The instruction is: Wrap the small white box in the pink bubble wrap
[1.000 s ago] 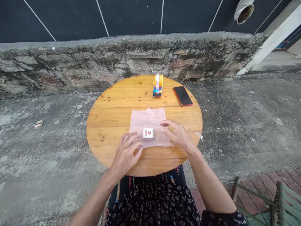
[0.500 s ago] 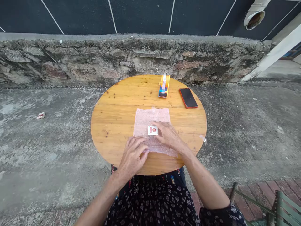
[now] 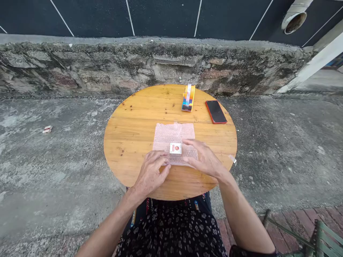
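A small white box with red print (image 3: 175, 148), like a card box, lies flat on a pinkish sheet of bubble wrap (image 3: 163, 132). At the sheet's near left edge, my left hand (image 3: 153, 171) has its thumb and fingertips closed on the bubble wrap. To the right of the box is my right hand (image 3: 205, 159), its thumb and fingers apart and nothing between them. Its fingertips are close to the box, with a small gap. Part of the sheet's right side is hidden beneath this hand.
A round wooden table (image 3: 128, 132) carries it all. Toward the back stand a yellow and blue tape dispenser (image 3: 188, 98) and a red-edged phone (image 3: 215, 111). A tape piece (image 3: 232, 158) hangs at the right rim. A stone wall (image 3: 107, 69) runs behind.
My right hand has let go of the box and moved right, fingers spreading. The sheet's near edge has come up and in toward the box at my left hand.
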